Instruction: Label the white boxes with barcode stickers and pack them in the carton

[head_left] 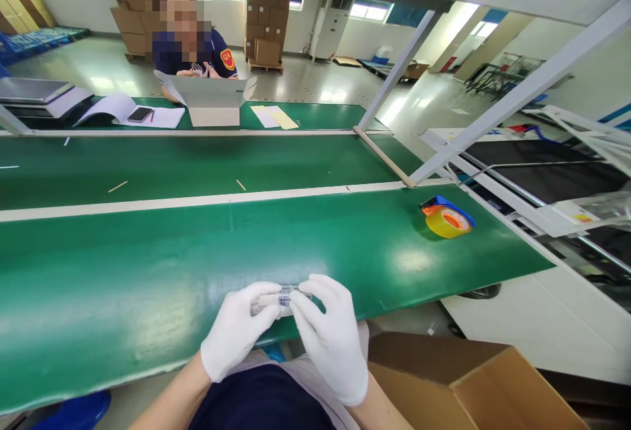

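Note:
In the head view, a small pale, shiny piece with dark-printed labels (284, 300) is held low over the near edge of the green tabletop (162, 279). My left hand (240, 321), in a white glove, closes on its left end with thumb and fingers. From the right, my right hand (330, 334), also white-gloved, grips the other end, its fingertips on the labelled side. The print seems to read "4000", though the fingers cover part of it. Whether this is one piece or two side by side, I cannot tell.
A tape dispenser with yellow tape (447, 221) lies on the right of the table. An open cardboard box (473, 384) stands below at my right. Across the bench, a person (219, 48) sits behind an open white carton (215, 116), beside a notebook and phone (140, 115).

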`<state>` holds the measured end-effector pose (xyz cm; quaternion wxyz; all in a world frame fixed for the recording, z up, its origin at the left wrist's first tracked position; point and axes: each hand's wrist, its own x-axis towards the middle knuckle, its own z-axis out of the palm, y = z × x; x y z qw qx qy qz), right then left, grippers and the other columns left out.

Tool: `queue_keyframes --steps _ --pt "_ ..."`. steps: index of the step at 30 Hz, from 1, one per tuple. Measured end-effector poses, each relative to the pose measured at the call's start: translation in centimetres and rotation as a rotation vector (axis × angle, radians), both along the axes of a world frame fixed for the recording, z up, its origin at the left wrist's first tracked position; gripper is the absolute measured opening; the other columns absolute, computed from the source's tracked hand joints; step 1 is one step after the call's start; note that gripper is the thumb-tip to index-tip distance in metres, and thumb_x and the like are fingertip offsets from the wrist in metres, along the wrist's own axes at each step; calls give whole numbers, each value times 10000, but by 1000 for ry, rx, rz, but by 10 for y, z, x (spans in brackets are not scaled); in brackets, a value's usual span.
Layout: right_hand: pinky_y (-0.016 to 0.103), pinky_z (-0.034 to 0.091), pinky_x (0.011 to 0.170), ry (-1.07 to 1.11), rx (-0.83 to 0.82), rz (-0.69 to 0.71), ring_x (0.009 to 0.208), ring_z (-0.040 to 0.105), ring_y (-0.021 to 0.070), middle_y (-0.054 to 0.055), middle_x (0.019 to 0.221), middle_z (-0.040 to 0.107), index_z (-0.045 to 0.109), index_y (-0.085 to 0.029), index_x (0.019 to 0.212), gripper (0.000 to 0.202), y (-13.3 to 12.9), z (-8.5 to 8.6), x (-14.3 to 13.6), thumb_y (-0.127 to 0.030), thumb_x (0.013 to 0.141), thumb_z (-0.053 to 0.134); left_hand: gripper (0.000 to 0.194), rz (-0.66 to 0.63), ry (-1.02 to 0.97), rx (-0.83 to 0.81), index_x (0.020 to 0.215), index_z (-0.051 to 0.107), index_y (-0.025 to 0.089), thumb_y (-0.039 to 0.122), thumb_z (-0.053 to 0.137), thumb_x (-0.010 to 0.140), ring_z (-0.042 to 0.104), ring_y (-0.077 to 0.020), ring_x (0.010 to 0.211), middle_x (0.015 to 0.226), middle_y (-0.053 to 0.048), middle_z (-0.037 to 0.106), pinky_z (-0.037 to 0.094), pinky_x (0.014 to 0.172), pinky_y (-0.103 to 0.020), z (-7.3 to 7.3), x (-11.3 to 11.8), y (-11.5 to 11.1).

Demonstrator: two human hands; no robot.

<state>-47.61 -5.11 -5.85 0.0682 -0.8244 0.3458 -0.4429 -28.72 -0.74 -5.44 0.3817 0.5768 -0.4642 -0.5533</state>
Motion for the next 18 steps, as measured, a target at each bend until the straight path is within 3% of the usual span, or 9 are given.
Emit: queue_keyframes --steps 6,13,15,18 --pt "402 384 1013 -8 53 15 1188 477 212 59 1130 560 639 -145 1069 134 1 -6 2 -70 1020 540 432 17 76 58 1262 617 154 342 684 879 706 -152 1039 1185 -57 698 591 959 -216 5 0 -3" --pt "357 492 978 -143 32 39 1151 552 193 79 1143 589 624 -170 1045 137 -12 8 4 -154 1059 488 667 96 103 33 1317 576 110 601 631 869 702 -199 960 1286 -146 639 600 909 -322 -1 15 -11" --pt "354 534 939 -141 42 20 1124 588 203 92 1162 601 642 -178 1105 201 -24 -3 -4 -246 1083 455 701 184 85 9 1309 585 101 620 630 842 698 -207 959 1305 -161 626 595 900 -331 -6 23 -15" --pt "363 572 811 -81 203 28 1076 632 232 103 1159 623 612 -192 1324 373 -48 -40 -12 -393 1098 394 749 364 28 -29 1276 605 63 627 635 784 693 -212 902 1268 -186 639 585 875 -347 -18 41 -21"
